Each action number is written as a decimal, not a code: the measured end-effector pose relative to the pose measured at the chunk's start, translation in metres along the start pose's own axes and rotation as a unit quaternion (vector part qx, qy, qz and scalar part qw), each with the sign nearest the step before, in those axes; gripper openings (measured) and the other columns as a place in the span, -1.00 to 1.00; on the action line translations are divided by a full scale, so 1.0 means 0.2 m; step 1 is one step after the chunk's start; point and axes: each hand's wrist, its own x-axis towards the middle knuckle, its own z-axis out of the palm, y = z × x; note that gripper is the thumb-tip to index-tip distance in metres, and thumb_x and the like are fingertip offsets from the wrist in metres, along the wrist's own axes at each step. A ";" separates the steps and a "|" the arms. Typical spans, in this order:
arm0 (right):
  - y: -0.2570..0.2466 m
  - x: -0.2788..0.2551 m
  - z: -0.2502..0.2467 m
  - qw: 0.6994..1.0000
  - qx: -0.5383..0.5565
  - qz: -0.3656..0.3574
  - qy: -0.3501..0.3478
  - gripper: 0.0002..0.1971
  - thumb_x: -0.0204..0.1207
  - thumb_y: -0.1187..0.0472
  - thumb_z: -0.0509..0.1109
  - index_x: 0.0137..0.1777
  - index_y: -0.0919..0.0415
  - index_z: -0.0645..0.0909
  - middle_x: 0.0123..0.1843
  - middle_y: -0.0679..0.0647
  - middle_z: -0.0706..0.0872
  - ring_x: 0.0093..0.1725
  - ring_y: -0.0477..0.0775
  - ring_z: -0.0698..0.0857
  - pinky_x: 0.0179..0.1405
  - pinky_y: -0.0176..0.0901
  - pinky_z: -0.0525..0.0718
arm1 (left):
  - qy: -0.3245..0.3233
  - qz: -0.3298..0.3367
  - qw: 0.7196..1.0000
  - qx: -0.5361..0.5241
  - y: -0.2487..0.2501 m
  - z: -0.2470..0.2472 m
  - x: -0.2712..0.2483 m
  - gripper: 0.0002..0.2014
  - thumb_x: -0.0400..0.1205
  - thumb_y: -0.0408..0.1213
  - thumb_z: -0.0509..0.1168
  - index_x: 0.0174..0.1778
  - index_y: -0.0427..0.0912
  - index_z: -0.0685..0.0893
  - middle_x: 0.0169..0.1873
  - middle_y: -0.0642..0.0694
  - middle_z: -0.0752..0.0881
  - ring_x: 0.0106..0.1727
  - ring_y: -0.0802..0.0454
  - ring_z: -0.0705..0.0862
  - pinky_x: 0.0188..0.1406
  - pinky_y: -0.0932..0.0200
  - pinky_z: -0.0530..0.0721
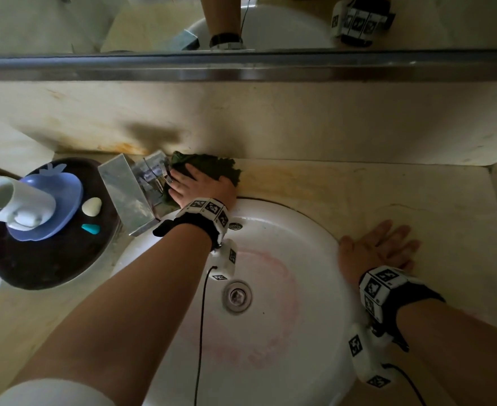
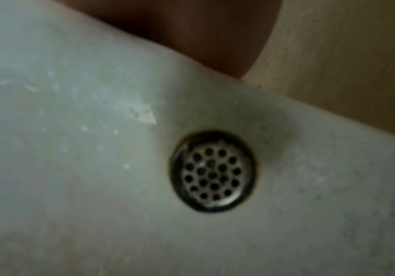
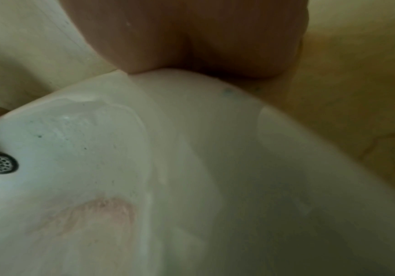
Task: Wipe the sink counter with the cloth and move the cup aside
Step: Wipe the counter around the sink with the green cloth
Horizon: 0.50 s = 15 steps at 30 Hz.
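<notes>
A dark green cloth lies on the beige sink counter, behind the basin and against the back wall. My left hand presses flat on the cloth, right beside the metal faucet. On the counter right of the basin my right hand rests flat with its fingers spread, holding nothing. The white cup stands tilted on a blue dish at the far left. The wrist views show only the heels of my left hand and right hand; the fingers are hidden there.
A round white sink with a drain and an overflow grille fills the middle. The blue dish sits on a dark round tray with a white pebble-like piece and a teal one. A mirror ledge runs above.
</notes>
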 end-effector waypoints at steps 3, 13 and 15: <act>0.00 -0.01 0.00 1.000 0.000 0.000 0.004 -0.12 0.59 -0.14 0.10 0.68 0.19 -0.35 0.70 0.22 -0.37 0.67 0.35 -0.33 0.63 0.27 -0.21 | 0.005 -0.003 1.000 -0.009 0.00 0.00 0.00 -0.15 0.61 0.13 0.01 0.67 -0.24 -0.21 0.65 -0.37 -0.22 0.67 -0.33 -0.19 0.63 -0.21 -0.13; 0.00 -0.02 -0.01 1.000 -0.005 -0.006 0.002 -0.14 0.61 -0.12 0.09 0.68 0.20 -0.34 0.70 0.23 -0.37 0.67 0.35 -0.33 0.63 0.27 -0.20 | 0.017 -0.016 1.000 -0.005 0.03 -0.01 0.01 -0.11 0.56 0.13 0.06 0.67 -0.29 -0.17 0.64 -0.40 -0.19 0.67 -0.33 -0.16 0.63 -0.19 -0.12; 0.00 -0.02 -0.02 1.000 -0.003 -0.006 0.001 -0.14 0.61 -0.11 0.10 0.68 0.20 -0.35 0.70 0.23 -0.37 0.67 0.35 -0.33 0.63 0.27 -0.20 | 0.012 -0.018 1.000 0.003 0.03 -0.01 0.00 -0.10 0.56 0.14 0.05 0.67 -0.29 -0.17 0.64 -0.40 -0.20 0.67 -0.34 -0.18 0.63 -0.19 -0.12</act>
